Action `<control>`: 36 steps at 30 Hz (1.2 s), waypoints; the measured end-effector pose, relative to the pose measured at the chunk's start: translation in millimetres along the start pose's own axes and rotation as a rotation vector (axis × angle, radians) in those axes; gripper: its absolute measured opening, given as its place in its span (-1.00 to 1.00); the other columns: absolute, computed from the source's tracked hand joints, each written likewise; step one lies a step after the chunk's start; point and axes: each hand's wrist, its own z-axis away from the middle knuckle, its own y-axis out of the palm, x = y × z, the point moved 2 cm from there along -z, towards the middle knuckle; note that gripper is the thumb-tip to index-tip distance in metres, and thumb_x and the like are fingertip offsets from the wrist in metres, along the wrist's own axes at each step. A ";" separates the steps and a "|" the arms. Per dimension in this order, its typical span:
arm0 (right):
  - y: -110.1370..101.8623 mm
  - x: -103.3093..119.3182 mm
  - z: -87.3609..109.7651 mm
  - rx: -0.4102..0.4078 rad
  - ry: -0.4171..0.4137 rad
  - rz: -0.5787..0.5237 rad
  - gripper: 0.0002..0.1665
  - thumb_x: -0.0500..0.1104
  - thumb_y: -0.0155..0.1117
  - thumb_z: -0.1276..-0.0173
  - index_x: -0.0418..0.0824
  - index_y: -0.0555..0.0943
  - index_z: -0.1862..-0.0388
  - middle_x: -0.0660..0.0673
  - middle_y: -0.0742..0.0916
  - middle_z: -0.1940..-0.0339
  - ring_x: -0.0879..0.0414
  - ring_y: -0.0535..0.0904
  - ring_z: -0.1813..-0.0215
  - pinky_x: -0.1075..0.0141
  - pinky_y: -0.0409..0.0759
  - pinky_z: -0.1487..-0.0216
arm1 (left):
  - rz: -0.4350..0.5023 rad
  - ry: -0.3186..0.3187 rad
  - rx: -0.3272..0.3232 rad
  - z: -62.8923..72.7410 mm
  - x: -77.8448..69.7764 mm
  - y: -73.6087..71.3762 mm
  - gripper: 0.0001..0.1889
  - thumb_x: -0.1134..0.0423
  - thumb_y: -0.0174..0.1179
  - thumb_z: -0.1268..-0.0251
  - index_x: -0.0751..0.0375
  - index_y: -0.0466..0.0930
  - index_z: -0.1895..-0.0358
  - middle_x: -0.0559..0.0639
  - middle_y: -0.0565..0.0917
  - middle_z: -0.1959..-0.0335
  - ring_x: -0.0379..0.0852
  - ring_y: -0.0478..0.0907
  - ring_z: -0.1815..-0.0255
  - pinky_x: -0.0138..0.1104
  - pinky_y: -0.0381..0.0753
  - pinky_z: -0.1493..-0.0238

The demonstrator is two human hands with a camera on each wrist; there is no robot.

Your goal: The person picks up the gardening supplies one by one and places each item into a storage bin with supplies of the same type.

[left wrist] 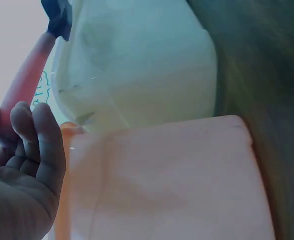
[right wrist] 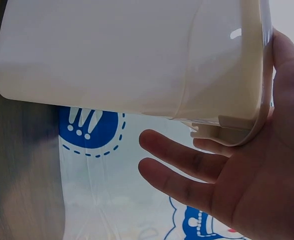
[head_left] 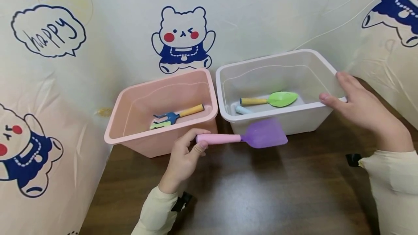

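Note:
My left hand (head_left: 184, 157) pinches the end of the pink handle of a toy spade (head_left: 266, 133) with a flat purple blade. The spade is held level in front of the two bins, its blade pointing right. My right hand (head_left: 365, 100) holds the right front corner of the grey bin (head_left: 271, 113), thumb over the rim; in the right wrist view two fingers stretch free below it. Inside that bin lie a green trowel (head_left: 282, 99) with a yellow handle and a light blue piece (head_left: 243, 110), partly hidden by the front wall.
Left of the grey bin stands a pink bin (head_left: 140, 140). It holds a blue hand rake (head_left: 171, 117) with a yellow handle and a light green tool (head_left: 160, 124), partly hidden. Both bins stand on a brown wooden table (head_left: 254, 191) against a cartoon-printed cloth (head_left: 130, 21).

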 end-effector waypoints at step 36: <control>-2.1 -2.4 0.2 0.012 -0.007 -0.012 0.07 0.21 0.07 -0.56 -0.30 -0.25 -0.65 -0.43 -0.09 -0.63 -0.53 -0.06 -0.51 -0.44 -0.10 -0.37 | 0.055 0.039 -0.186 -28.2 -21.3 -9.0 -0.76 0.43 0.20 -0.43 0.49 0.61 -0.07 0.20 0.60 0.34 -0.11 0.55 0.44 -0.37 0.67 0.39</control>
